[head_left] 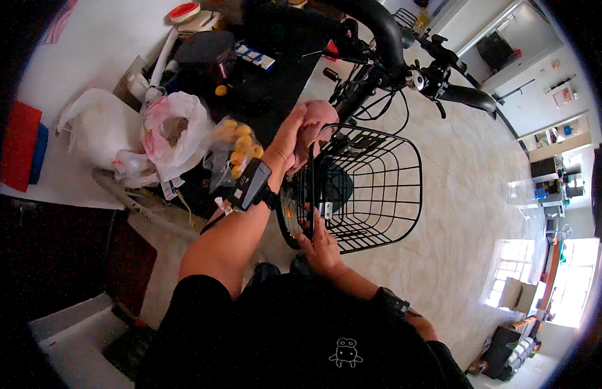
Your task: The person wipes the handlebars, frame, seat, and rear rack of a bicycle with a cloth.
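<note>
Treat pink cloth [316, 123], clutched in left hand [286, 139], as likely soft and light, and black basket [420, 185], pinched at near-left edge by right hand [324, 249], as likely stiff.

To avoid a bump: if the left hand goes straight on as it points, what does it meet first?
Beyond the pink cloth it holds, the left hand would probably meet the bicycle's black tube; depth is unclear.
</note>
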### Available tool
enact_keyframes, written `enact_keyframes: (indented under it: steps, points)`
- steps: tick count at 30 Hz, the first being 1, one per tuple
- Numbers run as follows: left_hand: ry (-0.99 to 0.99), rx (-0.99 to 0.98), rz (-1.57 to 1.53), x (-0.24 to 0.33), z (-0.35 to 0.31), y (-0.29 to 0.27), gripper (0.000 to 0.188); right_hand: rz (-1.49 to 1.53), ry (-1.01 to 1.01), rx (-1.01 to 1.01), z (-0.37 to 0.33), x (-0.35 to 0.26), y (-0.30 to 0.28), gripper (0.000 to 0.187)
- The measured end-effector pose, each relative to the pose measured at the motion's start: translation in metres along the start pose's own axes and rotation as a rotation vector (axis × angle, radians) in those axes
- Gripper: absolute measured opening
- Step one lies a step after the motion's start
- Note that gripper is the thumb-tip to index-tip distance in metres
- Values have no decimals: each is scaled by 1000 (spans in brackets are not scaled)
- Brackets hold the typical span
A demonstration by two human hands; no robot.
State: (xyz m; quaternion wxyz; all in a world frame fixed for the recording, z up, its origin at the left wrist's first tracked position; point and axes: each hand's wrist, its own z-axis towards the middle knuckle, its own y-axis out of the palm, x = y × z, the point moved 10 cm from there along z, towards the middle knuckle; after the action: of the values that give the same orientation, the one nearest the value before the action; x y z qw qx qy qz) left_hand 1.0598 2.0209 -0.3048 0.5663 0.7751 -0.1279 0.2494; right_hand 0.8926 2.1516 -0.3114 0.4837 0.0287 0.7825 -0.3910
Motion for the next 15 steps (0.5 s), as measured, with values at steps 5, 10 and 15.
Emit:
enact_keyframes:
  steps: [5,10,15]
  points:
    - [-199,-374,409,-30,9,18,48,20,17,-14,-3,1,-4,69]
    - [-155,-318,526,-35,12,18,46,-27,-92,24,0,-5,-11,73]
    - [160,-29,474,-1,-29,-43,22,-51,-5,-75,5,-4,6,72]
